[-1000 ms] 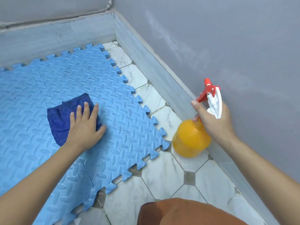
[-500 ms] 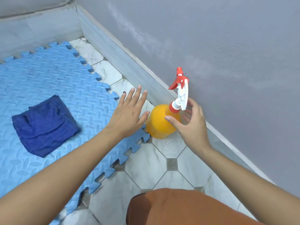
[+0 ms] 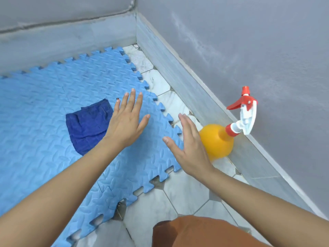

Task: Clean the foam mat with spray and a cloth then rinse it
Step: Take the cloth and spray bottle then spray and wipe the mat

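Note:
A light blue foam mat point(image 3: 44, 107) of interlocking tiles covers the floor on the left. A folded dark blue cloth point(image 3: 87, 125) lies flat on it. My left hand point(image 3: 127, 122) hovers over the mat just right of the cloth, fingers straight and spread, holding nothing. My right hand point(image 3: 189, 147) is over the mat's toothed right edge, fingers straight, empty. An orange spray bottle point(image 3: 219, 139) with a red and white trigger head stands upright on the floor beside the wall, just right of my right hand and apart from it.
White marble floor tiles point(image 3: 185, 191) run between the mat and the grey wall point(image 3: 249, 50) with its tiled skirting. The room's corner is at the top middle. My knee in orange-brown cloth point(image 3: 195, 232) fills the bottom middle.
My right hand let go of the spray bottle, which now stands on the floor, and moved left over the mat edge. My left hand left the cloth and drew back beside it.

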`<state>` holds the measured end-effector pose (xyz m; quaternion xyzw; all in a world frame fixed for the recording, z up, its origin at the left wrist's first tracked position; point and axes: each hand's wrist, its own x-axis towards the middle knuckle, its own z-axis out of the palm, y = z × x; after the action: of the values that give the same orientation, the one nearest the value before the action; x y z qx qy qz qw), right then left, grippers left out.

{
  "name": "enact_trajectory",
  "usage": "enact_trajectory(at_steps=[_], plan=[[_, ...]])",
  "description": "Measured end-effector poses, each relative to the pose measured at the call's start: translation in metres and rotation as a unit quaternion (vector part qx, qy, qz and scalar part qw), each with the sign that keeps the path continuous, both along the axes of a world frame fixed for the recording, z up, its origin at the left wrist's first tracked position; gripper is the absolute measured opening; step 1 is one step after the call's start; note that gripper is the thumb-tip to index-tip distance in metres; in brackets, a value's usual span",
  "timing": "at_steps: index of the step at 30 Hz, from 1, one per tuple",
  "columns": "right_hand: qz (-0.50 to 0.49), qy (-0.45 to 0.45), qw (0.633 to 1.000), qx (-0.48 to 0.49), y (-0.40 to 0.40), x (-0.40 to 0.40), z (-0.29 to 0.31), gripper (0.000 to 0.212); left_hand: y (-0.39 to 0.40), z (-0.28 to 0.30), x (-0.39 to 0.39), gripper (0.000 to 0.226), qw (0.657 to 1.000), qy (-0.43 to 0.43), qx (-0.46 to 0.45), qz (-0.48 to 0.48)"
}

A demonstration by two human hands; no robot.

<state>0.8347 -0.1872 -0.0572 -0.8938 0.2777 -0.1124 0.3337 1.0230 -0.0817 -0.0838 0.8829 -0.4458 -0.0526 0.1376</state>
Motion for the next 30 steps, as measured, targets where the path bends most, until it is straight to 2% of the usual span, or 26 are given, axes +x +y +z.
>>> enact_trajectory(at_steps=[3, 8, 12, 15, 19, 21, 25, 26, 27, 30], plan=[[0.054, 0.053, 0.996, -0.043, -0.004, 0.055, -0.011, 0.082, 0.03, -0.01, 0.024, 0.071, 0.997, 0.002, 0.024, 0.067], [0.131, 0.08, 0.981, -0.118, -0.005, 0.174, -0.044, 0.069, 0.082, -0.035, 0.05, 0.08, 0.982, 0.016, 0.079, 0.169], [0.18, 0.113, 0.962, -0.17, -0.009, 0.268, -0.073, 0.06, 0.086, -0.057, 0.043, 0.083, 0.979, 0.049, 0.081, 0.179], [0.175, 0.134, 0.955, -0.198, -0.025, 0.298, -0.095, 0.059, 0.077, -0.075, 0.038, 0.079, 0.978, 0.042, 0.078, 0.191], [0.16, 0.115, 0.957, -0.215, -0.035, 0.293, -0.117, 0.061, 0.082, -0.085, 0.053, 0.067, 0.966, 0.018, 0.055, 0.253], [0.167, 0.11, 0.956, -0.215, -0.035, 0.292, -0.115, 0.061, 0.096, -0.087, 0.073, 0.063, 0.947, 0.016, 0.053, 0.316], [0.159, 0.098, 0.957, -0.221, -0.036, 0.293, -0.116, 0.061, 0.14, -0.085, 0.146, 0.058, 0.846, 0.071, 0.054, 0.526], [0.158, 0.095, 0.957, -0.224, -0.036, 0.293, -0.117, 0.061, 0.14, -0.083, 0.153, 0.058, 0.841, 0.07, 0.056, 0.533], [0.158, 0.094, 0.957, -0.227, -0.035, 0.294, -0.118, 0.061, 0.133, -0.081, 0.152, 0.06, 0.856, 0.054, 0.059, 0.511], [0.154, 0.101, 0.956, -0.226, -0.035, 0.294, -0.115, 0.062, 0.099, -0.074, 0.115, 0.075, 0.93, 0.01, 0.041, 0.364]])
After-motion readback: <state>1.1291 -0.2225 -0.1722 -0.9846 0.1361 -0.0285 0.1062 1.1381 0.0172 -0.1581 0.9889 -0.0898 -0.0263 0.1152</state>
